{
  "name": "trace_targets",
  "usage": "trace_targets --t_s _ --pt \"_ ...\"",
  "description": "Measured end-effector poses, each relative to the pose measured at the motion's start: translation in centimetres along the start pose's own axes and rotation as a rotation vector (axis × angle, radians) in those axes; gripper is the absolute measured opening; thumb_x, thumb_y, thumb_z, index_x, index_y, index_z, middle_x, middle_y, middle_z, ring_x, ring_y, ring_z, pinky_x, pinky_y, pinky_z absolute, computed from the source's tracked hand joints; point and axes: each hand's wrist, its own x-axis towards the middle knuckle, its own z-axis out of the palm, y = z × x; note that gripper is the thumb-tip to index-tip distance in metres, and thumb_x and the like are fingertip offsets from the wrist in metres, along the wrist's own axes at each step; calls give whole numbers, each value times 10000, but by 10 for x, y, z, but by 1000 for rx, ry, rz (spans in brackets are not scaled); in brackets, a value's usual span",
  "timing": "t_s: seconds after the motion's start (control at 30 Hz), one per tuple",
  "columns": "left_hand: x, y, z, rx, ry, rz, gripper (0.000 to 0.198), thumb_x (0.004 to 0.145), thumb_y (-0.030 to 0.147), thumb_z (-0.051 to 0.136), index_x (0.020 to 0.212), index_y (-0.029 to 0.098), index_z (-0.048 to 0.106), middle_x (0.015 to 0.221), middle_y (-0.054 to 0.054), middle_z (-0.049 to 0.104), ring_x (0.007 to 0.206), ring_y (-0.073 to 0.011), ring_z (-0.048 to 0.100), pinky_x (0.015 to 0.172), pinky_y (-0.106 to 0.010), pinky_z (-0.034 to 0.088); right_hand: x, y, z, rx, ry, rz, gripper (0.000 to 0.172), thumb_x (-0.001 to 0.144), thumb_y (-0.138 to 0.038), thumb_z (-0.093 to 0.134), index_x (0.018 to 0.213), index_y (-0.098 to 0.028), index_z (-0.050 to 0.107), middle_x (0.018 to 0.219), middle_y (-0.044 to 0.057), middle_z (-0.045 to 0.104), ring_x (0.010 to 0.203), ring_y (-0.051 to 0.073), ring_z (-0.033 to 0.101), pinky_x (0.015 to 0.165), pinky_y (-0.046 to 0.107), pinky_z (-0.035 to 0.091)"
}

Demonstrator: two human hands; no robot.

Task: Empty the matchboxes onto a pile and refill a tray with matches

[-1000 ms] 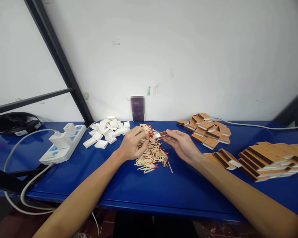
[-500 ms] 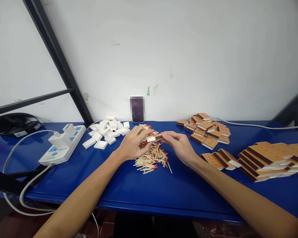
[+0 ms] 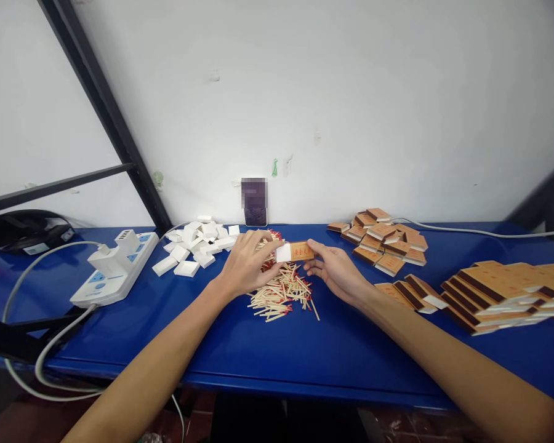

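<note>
Between my two hands is a matchbox, its white inner tray (image 3: 283, 253) sticking out on the left of the orange printed sleeve (image 3: 301, 251). My left hand (image 3: 248, 263) pinches the tray end between thumb and fingers. At the sleeve's right end, my right hand (image 3: 335, 269) grips with thumb and fingers. Below the matchbox lies a loose heap of red-tipped matches (image 3: 281, 295) on the blue table. A pile of white trays (image 3: 198, 243) sits to the left of my left hand. To the right is a pile of orange-brown sleeves (image 3: 383, 237).
Stacked matchboxes (image 3: 503, 292) stand at the far right, with a few more (image 3: 413, 294) beside my right forearm. A white power strip (image 3: 115, 271) with cables lies left. A phone (image 3: 255, 203) leans on the wall. Black frame bars (image 3: 111, 123) rise at left.
The matchbox has turned so its printed orange face shows instead of its dark striking side. Both hands stay over the matches; the right fingers have shifted around the sleeve's end.
</note>
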Motion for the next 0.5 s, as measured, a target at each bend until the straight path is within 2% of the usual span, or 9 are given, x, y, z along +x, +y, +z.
trace_targets --t_s 0.13,0.27,0.37,0.47,0.5 --pt "-1 1 3 -64 -35 -129 337 831 318 647 1128 166 598 1099 -102 572 987 -247 538 849 -411 457 6 3 -5 -123 59 -44 355 715 -469 759 770 -128 677 677 53 642 567 116 580 548 250 503" --pt "-3 1 5 -157 -25 -293 314 794 294 665 1080 175 613 1096 -87 546 1023 -244 534 923 -423 450 15 -2 -21 -313 222 -146 354 763 -516 668 730 -167 623 634 41 611 556 155 584 568 312 511" --pt "-3 -2 6 -226 -18 -425 288 796 289 664 1065 192 627 1108 -75 536 1065 -240 529 977 -422 434 18 -18 -39 -493 346 -265 281 770 -463 647 725 -188 617 646 32 601 618 193 590 669 362 502" --pt "-4 -6 7 -315 -6 -525 249 813 315 659 1037 207 646 1084 -57 543 1070 -228 534 997 -412 427 18 -37 -58 -772 460 -415 160 750 -333 634 832 -196 637 755 47 627 765 235 603 814 402 465" --pt "-4 -7 8 -349 2 -550 239 820 327 654 1028 210 654 1071 -53 547 1065 -224 539 999 -409 426 18 -43 -64 -911 502 -466 201 753 -303 612 919 -193 641 799 59 634 803 250 605 831 413 457"
